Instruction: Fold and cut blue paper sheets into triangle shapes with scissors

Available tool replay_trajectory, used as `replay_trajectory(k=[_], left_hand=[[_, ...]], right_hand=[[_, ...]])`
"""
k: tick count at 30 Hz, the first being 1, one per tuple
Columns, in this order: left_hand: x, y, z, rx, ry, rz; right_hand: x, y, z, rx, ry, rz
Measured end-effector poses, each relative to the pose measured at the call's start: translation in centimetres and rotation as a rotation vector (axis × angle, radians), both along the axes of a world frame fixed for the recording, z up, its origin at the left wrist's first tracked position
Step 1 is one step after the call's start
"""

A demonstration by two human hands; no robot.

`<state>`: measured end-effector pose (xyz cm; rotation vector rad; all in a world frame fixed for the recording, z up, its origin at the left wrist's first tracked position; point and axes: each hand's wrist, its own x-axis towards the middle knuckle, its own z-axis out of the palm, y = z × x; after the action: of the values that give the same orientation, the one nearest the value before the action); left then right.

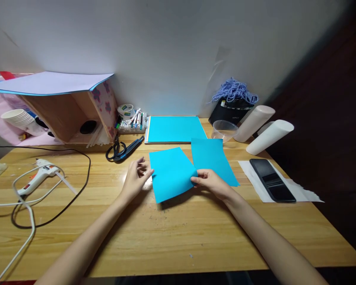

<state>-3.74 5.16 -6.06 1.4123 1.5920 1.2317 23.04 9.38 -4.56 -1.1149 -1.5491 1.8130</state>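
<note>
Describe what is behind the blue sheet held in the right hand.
A second blue sheet shows past its right edge; whatever the held sheet covers cannot be seen.

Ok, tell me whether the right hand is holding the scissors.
No, the right hand pinches the edge of a blue sheet, while the scissors lie on the wooden table.

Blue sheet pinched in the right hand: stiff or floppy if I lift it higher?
The blue sheet will probably flex, as it already curves toward the right hand. It looks thin, so it is likely light. Its far side may droop or swing, since the left hand is at that edge with fingers apart.
</note>
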Motion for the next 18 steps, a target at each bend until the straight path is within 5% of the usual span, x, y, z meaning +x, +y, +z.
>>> replay_trajectory(k=[5,9,13,18], left_hand=[[2.6,-2.4,1.7,0.173,0.402,-0.390],[3.6,-3.4,2.0,0.274,0.529,-0.486],[3.0,-3.1,1.4,0.259,0.446,-0.384],[2.4,-2.5,1.4,0.270,0.403,-0.027]], right_hand=[[-0.7,-0.4,-0.7,0.017,0.007,-0.029],[-1.5,-1.0,-1.2,0.055,-0.006,-0.026],[-1.8,-1.3,-1.7,0.124,-0.074,-0.018],[-1.5,-1.3,-1.4,0.162,-0.154,0.065]])
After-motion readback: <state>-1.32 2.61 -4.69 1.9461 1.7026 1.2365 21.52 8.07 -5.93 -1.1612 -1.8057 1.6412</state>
